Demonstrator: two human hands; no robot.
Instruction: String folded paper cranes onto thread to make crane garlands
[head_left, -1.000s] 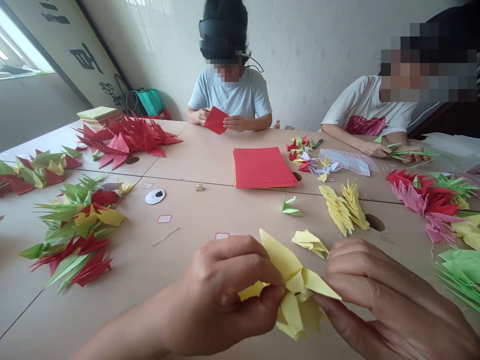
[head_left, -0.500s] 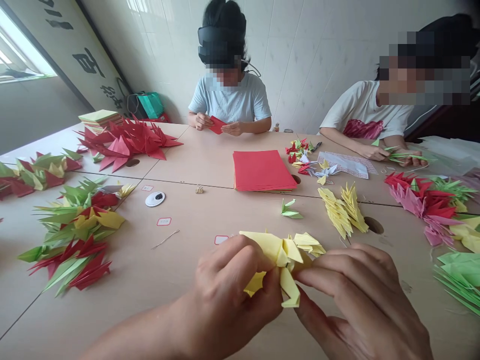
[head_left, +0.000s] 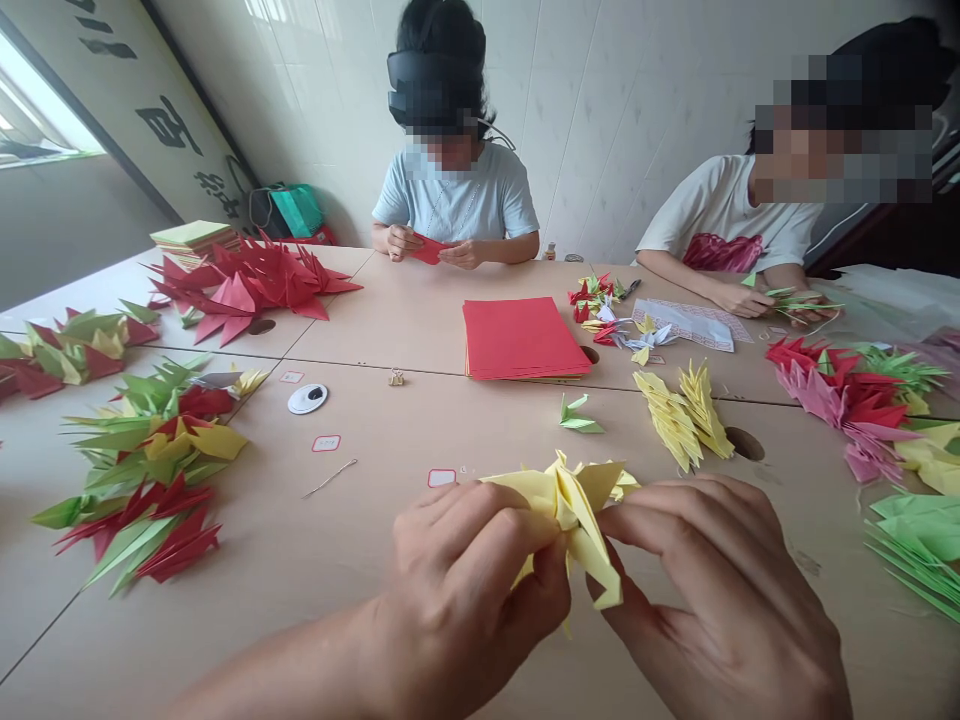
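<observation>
A yellow folded-paper crane (head_left: 568, 497) is held between my two hands just above the near side of the table. My left hand (head_left: 480, 580) pinches its left wing and body, with the thumb pressed under the middle. On the other side, the fingers and thumb of my right hand (head_left: 712, 590) close on its right wing. A bent, narrow paper point angles down between the hands. Part of the crane is hidden by my fingers. Behind it, more folded yellow paper (head_left: 624, 486) partly shows on the table. A small green folded piece (head_left: 579, 414) lies beyond.
A stack of red paper (head_left: 525, 340) lies mid-table. Yellow folded strips (head_left: 682, 415) sit right of it. Colourful crane piles (head_left: 165, 430) spread along the left, others (head_left: 847, 400) at the right. A needle-like wire (head_left: 330, 478) lies left. Two people (head_left: 457, 200) work across the table.
The crane has turned in my hands; its right wing now stands out and the bent point slants further right. My right hand has shifted its hold around the wing.
</observation>
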